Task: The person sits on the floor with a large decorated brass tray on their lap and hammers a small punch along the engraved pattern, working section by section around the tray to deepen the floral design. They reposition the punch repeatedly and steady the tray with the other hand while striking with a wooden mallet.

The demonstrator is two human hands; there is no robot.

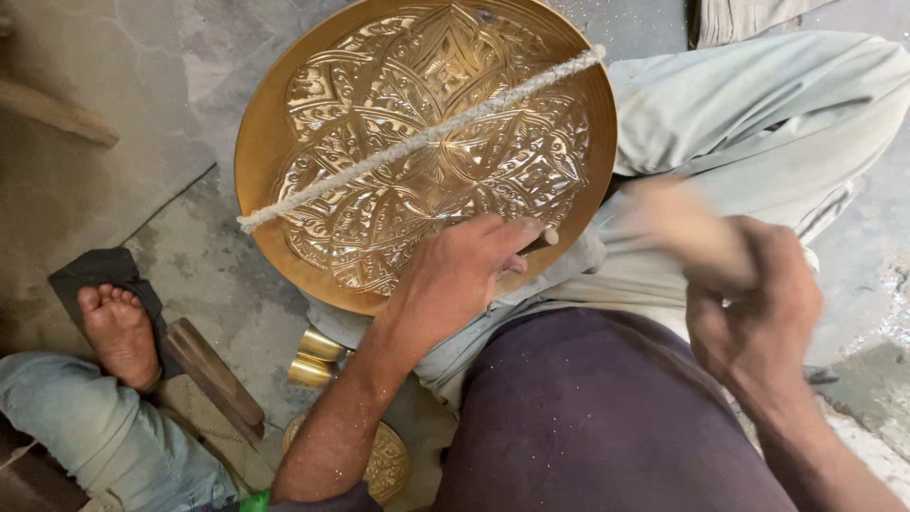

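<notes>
Rough grey concrete floor, cracked and dusty, with pale grit scattered at the right edge. A wooden plank lies at the upper left. Light is soft and even.

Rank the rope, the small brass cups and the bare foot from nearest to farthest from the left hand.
From the left hand:
1. Rope, just above, stretched across the brass plate.
2. Small brass cups, lower left on the floor.
3. Bare foot, far left.

Soft, even daylight falls from above with only faint shadows, bright glints flare off the embossed brass plate, and the right hand with its wooden handle is smeared by motion blur.
</notes>
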